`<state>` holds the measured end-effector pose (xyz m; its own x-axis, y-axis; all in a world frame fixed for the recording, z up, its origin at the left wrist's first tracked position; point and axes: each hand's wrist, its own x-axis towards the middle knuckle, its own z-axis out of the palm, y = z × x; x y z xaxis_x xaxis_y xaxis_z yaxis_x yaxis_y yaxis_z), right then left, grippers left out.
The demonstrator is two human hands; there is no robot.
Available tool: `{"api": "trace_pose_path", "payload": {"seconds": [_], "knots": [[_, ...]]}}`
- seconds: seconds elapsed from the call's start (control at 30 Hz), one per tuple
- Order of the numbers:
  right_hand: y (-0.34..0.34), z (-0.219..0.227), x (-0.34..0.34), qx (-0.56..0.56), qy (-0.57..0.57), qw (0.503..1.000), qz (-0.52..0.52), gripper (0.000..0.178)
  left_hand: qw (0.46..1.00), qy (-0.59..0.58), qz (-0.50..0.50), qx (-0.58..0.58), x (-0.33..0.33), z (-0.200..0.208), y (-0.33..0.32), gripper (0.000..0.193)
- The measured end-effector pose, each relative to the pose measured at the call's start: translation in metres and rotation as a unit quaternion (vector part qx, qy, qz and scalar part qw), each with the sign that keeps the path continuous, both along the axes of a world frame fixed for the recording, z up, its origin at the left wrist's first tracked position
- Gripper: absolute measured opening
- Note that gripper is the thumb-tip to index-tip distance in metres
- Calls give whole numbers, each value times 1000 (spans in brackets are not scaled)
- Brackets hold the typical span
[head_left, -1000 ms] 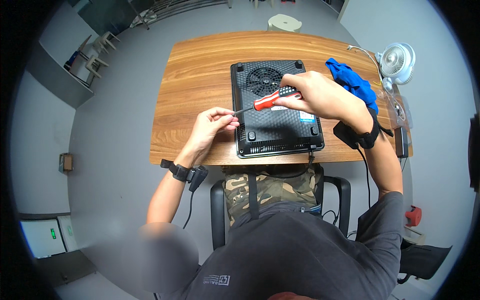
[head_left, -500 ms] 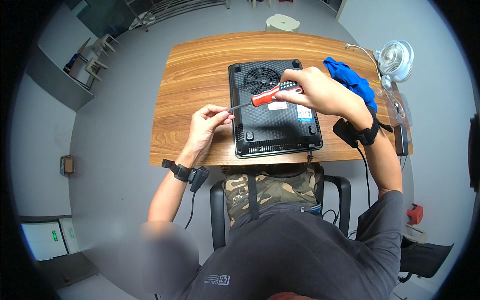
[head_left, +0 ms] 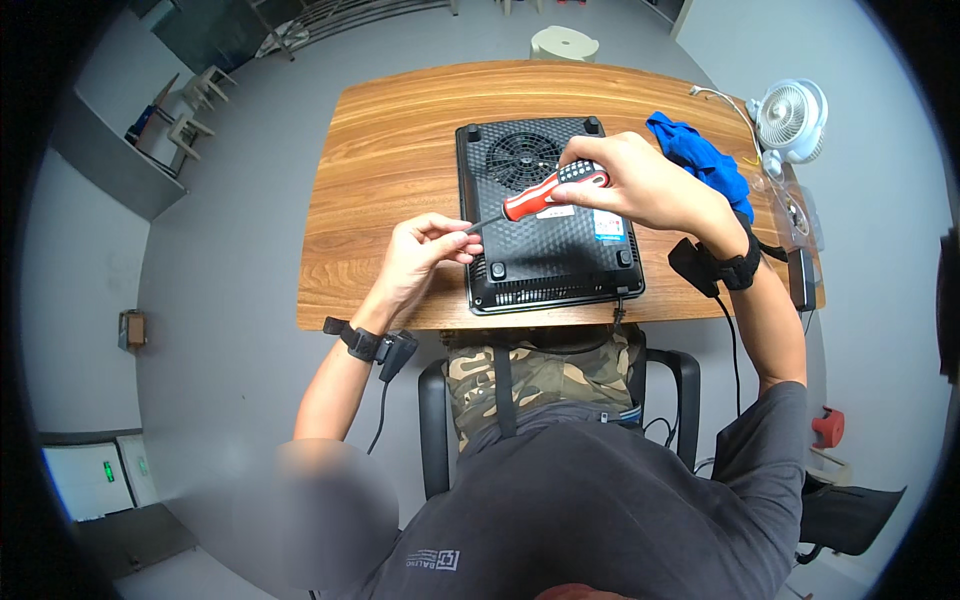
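My right hand point(head_left: 640, 178) is closed round the red and black handle of a screwdriver point(head_left: 532, 196), whose dark shaft slants down to the left. My left hand point(head_left: 425, 255) pinches thumb and fingers at the shaft's tip; whether a small screw sits there is hidden. Both hands are above a black induction cooker point(head_left: 540, 255) lying underside up on the table. Its round fan grille point(head_left: 524, 160), corner feet and white and blue labels face upward, and the right hand partly covers them.
The wooden table point(head_left: 385, 150) carries a crumpled blue cloth point(head_left: 698, 160), a small white fan point(head_left: 788, 115) and a clear plastic container point(head_left: 798, 218) along the right side. A black cord point(head_left: 619, 308) leaves the cooker's near edge. Cables hang from both wrist straps.
My left hand has shifted slightly right, and the screwdriver's tip has moved a little right and nearer me with it. My right hand has barely moved.
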<state>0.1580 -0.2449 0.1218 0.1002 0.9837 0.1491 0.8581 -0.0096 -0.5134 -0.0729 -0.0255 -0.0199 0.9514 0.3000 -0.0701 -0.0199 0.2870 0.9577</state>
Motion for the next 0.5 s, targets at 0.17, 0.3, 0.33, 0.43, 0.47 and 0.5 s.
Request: {"api": "trace_pose_path", "payload": {"seconds": [0.17,0.3,0.33,0.43,0.47,0.5], "knots": [[-2,7,-9,16,-41,999,12,42,990,5,-52,128,7,8,4,43],[-8,18,-14,26,-81,996,15,40,919,39,-60,387,4,-8,21,55],[-10,22,-16,25,-81,996,15,40,876,77,-92,467,4,-10,18,66],[-10,25,-21,3,-77,997,13,41,855,59,-131,498,2,-16,6,84],[-10,30,-26,-14,-72,997,11,43,862,70,-135,483,3,-16,4,86],[-10,32,-30,-32,-68,997,9,45,869,81,-140,467,6,-14,3,87]]}}
